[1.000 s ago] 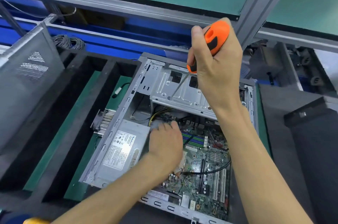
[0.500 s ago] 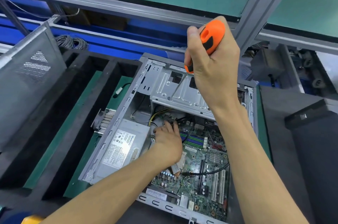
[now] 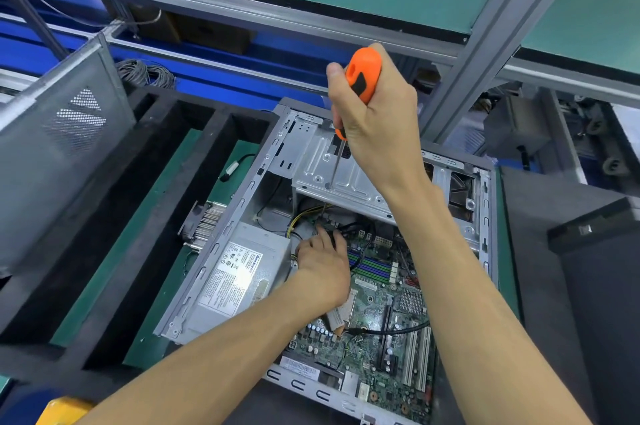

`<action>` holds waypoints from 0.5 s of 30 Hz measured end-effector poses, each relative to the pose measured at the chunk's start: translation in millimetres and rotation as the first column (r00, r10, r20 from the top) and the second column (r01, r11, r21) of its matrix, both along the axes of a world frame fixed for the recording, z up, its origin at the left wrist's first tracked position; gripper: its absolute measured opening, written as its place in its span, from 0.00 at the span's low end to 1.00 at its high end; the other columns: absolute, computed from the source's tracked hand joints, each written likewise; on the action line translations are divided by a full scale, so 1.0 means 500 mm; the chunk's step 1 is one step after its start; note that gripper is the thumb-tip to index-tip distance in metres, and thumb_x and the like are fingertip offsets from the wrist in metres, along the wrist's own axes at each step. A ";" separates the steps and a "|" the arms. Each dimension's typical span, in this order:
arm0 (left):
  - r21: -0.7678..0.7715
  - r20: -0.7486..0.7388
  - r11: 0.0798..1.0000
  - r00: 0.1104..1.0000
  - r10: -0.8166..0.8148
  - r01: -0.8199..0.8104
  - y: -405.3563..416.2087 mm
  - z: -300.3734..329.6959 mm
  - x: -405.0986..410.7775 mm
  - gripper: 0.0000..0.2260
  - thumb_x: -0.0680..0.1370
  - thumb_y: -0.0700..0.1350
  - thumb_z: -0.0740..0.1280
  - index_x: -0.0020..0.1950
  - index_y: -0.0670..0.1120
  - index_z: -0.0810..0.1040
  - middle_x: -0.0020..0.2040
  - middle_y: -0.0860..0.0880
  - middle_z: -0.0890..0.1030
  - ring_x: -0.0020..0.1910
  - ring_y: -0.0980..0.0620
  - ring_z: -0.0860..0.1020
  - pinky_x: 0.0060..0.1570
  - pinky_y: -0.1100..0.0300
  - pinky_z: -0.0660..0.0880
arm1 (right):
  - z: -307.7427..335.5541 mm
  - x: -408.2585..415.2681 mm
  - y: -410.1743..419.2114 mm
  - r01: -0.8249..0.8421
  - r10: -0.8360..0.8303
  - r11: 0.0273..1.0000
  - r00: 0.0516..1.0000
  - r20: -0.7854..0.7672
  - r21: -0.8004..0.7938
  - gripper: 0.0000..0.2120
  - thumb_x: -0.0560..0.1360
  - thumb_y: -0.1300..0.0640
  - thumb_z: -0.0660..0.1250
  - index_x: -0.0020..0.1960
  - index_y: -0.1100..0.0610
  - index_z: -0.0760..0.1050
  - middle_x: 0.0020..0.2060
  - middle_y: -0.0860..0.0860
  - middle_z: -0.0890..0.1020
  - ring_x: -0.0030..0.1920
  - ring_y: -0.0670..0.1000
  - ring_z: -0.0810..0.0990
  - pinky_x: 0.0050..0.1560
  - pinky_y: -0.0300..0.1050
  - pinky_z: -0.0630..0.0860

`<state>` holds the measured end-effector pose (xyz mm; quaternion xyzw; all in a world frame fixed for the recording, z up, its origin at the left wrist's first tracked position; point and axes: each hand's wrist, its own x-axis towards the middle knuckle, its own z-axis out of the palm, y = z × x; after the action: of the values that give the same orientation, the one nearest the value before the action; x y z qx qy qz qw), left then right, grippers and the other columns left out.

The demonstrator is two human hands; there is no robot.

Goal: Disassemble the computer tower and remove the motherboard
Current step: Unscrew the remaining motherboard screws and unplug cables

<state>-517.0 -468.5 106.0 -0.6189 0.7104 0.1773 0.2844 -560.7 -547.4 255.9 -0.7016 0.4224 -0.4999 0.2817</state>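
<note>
The computer tower (image 3: 214,251) lies on its side in front of me with its open face up, resting in a green-floored bay of the dark foam-lined tray (image 3: 114,251), which keeps it from sliding while I work inside. Its removed side panel (image 3: 59,154) stands propped at the far left, out of my way. The motherboard (image 3: 377,331) sits flat on the floor of the case, still mounted as far as I can judge, with a black cable (image 3: 391,331) draped across it. Next to it on the left is the power supply (image 3: 239,279), label up, and above both spans the silver drive cage (image 3: 332,168), which overhangs the board's upper edge and is probably why I am reaching underneath rather than lifting anything yet. A finned heatsink (image 3: 204,223) lies outside the case on the tray, already set aside. My right hand (image 3: 377,126) is wrapped tightly around the orange screwdriver (image 3: 362,78), held nearly upright so the shaft points down at the cage; the tip seems to rest on the metal, though I cannot tell whether it sits in a screw. My left hand (image 3: 323,268) reaches into the gap by the yellow and black wires (image 3: 304,216); its fingertips are tucked out of sight, so I cannot say whether they pinch a connector.
</note>
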 end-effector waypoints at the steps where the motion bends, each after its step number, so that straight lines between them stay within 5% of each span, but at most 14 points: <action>1: 0.001 0.002 1.000 1.000 -0.003 0.003 -0.001 0.001 -0.001 0.40 0.82 0.56 0.60 0.79 0.37 0.39 0.78 0.31 0.45 0.77 0.35 0.54 0.72 0.44 0.58 | -0.002 -0.001 0.000 0.003 -0.003 1.000 1.000 -0.002 -0.001 0.14 0.82 0.51 0.63 0.42 0.55 0.64 0.31 0.64 0.74 0.30 0.61 0.75 0.33 0.57 0.74; 8: 0.003 0.012 1.000 1.000 -0.007 0.007 -0.002 0.001 -0.004 0.40 0.82 0.56 0.61 0.79 0.36 0.40 0.78 0.31 0.45 0.77 0.34 0.54 0.73 0.45 0.58 | -0.003 0.002 0.004 0.068 -0.068 0.997 0.998 -0.016 -0.023 0.15 0.82 0.50 0.65 0.44 0.57 0.64 0.30 0.62 0.71 0.32 0.64 0.78 0.31 0.56 0.73; 12: -0.004 0.021 1.000 1.000 -0.013 0.013 -0.002 0.002 -0.004 0.40 0.82 0.56 0.60 0.79 0.36 0.40 0.78 0.30 0.45 0.77 0.34 0.54 0.73 0.45 0.58 | -0.007 0.004 0.011 0.136 -0.138 0.990 0.988 -0.063 -0.044 0.14 0.82 0.49 0.65 0.46 0.55 0.65 0.27 0.46 0.65 0.26 0.48 0.66 0.29 0.49 0.71; 15: -0.005 0.025 1.000 1.000 -0.016 0.016 -0.002 0.002 -0.004 0.41 0.82 0.56 0.61 0.79 0.36 0.39 0.78 0.30 0.45 0.76 0.34 0.54 0.73 0.44 0.59 | 0.000 0.002 0.012 0.177 -0.185 0.982 0.971 -0.150 -0.063 0.13 0.82 0.48 0.65 0.44 0.52 0.64 0.33 0.43 0.65 0.31 0.46 0.65 0.35 0.43 0.67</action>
<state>-519.1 -469.4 106.9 -0.6161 0.7122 0.1654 0.2930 -559.9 -541.3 256.0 -0.7037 0.4928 -0.4776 0.1839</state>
